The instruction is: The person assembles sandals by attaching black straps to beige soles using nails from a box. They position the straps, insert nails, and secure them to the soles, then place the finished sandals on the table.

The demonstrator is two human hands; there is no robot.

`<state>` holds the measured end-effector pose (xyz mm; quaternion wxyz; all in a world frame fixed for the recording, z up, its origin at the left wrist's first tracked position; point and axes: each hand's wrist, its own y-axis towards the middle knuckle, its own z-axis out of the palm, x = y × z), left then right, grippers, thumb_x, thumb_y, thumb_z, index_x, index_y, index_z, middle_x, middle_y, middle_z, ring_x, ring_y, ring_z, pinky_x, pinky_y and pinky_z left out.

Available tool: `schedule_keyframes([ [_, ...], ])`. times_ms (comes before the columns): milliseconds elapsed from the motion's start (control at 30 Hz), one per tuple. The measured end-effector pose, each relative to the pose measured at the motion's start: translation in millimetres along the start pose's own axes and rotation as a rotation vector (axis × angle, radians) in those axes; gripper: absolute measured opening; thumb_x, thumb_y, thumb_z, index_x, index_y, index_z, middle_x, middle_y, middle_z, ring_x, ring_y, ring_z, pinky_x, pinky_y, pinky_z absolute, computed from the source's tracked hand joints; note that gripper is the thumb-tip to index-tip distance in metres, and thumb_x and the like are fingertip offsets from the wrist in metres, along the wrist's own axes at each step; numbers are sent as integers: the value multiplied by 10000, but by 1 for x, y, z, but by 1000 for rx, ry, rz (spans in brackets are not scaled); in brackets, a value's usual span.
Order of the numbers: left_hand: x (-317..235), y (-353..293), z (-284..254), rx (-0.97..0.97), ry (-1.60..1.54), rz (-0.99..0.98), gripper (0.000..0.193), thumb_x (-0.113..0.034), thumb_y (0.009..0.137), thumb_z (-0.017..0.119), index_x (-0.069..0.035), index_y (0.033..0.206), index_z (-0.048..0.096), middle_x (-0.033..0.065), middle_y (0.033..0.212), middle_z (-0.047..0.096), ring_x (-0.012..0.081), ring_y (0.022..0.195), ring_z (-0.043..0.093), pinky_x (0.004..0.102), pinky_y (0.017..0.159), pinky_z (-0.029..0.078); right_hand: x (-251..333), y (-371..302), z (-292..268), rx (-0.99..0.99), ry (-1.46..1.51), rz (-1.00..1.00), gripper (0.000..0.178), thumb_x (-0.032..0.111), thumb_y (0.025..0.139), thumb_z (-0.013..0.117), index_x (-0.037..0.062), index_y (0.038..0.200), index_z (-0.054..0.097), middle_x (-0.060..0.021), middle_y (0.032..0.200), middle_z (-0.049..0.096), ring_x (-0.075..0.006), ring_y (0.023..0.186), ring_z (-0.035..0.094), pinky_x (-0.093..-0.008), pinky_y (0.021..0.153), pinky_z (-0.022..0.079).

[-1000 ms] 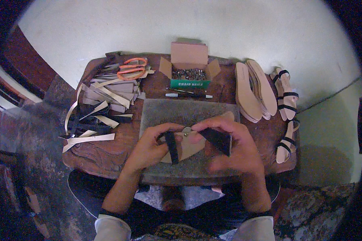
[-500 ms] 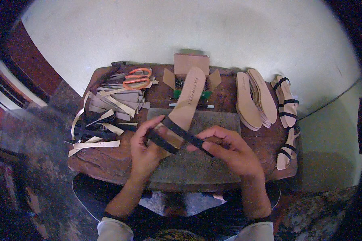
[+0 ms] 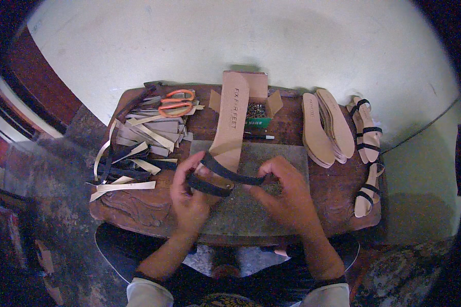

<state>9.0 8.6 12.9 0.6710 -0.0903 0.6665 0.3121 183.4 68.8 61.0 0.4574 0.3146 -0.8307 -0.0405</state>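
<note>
My left hand [image 3: 190, 199] grips a tan insole [image 3: 227, 134] near its lower end, thumb along its edge; the insole stands tilted, its long part toward the wall. Across the insole run two black straps. The lower strap [image 3: 209, 185] lies close over it, with a small shiny dot near its right end. The upper strap [image 3: 233, 175] bows out to the right, and its free end is pinched between the thumb and fingers of my right hand [image 3: 288, 193]. Both hands hover over a grey slab [image 3: 271, 215] on the carved wooden table [image 3: 138, 207].
At the left lie orange-handled scissors [image 3: 176, 108] on grey and cream strips [image 3: 148, 134], with black straps [image 3: 112, 166] nearer. Behind the insole stands an open box of small nails [image 3: 257, 110], a pen [image 3: 259, 136] before it. To the right are stacked insoles [image 3: 317, 130] and strapped sandals [image 3: 368, 134].
The insole has turned more upright, its far end swinging left. My right hand has drawn slightly back toward the insole, and the upper strap now curves instead of stretching straight.
</note>
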Motion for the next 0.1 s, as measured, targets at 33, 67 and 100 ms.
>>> schedule_keyframes([
  [33, 1, -1, 1, -6, 2, 3, 366, -239, 923, 608, 0, 1194, 550, 79, 1105, 589, 147, 1017, 548, 275, 874, 435, -1, 0, 1, -10, -29, 9, 252, 67, 705, 747, 45, 868, 556, -92, 796, 557, -229, 755, 581, -313, 708, 462],
  [67, 3, -3, 2, -13, 5, 5, 374, -249, 925, 607, -6, 1202, 546, 78, 1108, 588, 150, 1016, 548, 278, 879, 433, -4, -1, 2, -20, -56, 18, 270, 66, 689, 758, 46, 860, 549, -96, 806, 560, -236, 764, 585, -314, 712, 464],
  [100, 5, -4, 3, -20, 9, 7, 381, -259, 926, 606, -12, 1209, 542, 76, 1110, 587, 153, 1015, 548, 282, 884, 431, -4, -1, 2, -20, -54, 19, 270, 66, 689, 758, 46, 860, 549, -96, 806, 560, -236, 764, 585, -314, 712, 464],
])
